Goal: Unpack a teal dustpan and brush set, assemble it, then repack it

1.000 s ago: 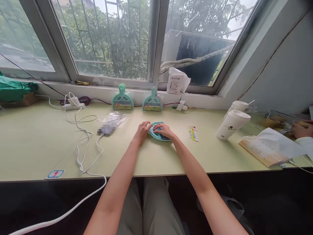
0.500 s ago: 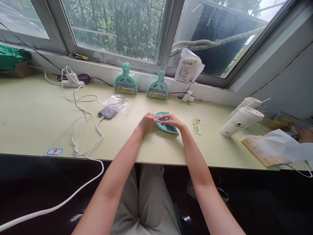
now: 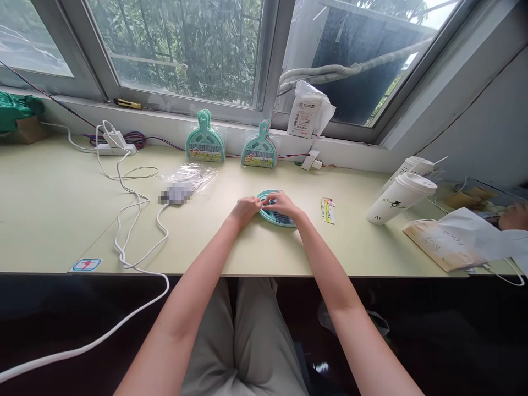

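Note:
A teal dustpan-and-brush set (image 3: 282,218) lies on the pale green table (image 3: 264,253) in front of me. My left hand (image 3: 247,210) is closed around its handle end at the left. Over its upper part is my right hand (image 3: 282,203), fingers bent and pinched near the left fingertips; what they hold is too small to make out. A printed label card (image 3: 328,210) lies to the right. Two wrapped teal sets, one on the left (image 3: 205,144) and one on the right (image 3: 259,149), lean against the window ledge.
White cables (image 3: 127,220) and a clear plastic bag (image 3: 193,175) with a blurred device lie at left. On the right are white cups (image 3: 398,199) and a tissue pack (image 3: 441,245). Another person's hand (image 3: 515,216) shows at the far right edge.
The camera view has shifted slightly. The teal set appears turned a little flatter under my hands, and my right fingers have drawn closer together near my left hand.

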Demonstrator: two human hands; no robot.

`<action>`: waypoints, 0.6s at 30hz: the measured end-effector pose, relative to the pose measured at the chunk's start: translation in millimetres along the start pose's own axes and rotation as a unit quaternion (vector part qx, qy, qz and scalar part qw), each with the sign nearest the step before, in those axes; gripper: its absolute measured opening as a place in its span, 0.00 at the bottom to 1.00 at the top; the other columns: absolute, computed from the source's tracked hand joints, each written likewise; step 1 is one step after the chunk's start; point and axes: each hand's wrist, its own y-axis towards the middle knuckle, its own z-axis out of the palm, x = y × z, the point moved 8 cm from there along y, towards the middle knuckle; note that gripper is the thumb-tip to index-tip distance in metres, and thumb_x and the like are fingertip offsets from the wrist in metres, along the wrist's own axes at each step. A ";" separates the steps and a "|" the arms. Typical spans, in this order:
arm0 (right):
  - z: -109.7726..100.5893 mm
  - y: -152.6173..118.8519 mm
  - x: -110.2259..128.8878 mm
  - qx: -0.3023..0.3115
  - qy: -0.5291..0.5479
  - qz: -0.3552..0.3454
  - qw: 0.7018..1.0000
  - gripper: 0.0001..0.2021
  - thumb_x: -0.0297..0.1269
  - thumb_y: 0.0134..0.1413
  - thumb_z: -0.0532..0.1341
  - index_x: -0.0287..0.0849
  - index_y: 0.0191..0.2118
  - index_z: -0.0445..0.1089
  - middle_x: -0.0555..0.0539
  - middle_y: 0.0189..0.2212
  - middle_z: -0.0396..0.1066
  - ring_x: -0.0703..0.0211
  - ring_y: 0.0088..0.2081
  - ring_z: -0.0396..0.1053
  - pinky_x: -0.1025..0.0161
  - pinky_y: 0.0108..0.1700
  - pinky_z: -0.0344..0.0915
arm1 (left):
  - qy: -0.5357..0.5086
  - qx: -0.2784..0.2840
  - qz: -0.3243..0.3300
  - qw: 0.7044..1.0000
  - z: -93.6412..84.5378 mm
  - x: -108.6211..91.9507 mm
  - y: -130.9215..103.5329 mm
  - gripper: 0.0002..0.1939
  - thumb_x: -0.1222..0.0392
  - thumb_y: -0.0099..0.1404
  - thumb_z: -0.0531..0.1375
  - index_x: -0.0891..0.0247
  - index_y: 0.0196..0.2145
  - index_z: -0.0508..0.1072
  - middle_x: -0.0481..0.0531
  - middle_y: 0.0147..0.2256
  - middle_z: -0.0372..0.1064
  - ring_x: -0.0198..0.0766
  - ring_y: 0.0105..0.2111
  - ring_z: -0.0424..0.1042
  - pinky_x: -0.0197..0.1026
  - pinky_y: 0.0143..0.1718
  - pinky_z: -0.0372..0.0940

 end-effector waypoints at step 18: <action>-16.0 -4.3 3.9 -0.156 -0.006 0.100 0.983 0.09 0.45 0.45 0.68 0.48 0.33 0.76 0.51 0.35 0.75 0.55 0.43 0.67 0.63 0.43 0.62 | -0.234 -0.283 -0.177 0.913 -42.1 37.0 -16.5 0.29 0.67 0.58 0.58 0.58 0.58 0.64 0.59 0.62 0.54 0.52 0.63 0.52 0.59 0.63 0.46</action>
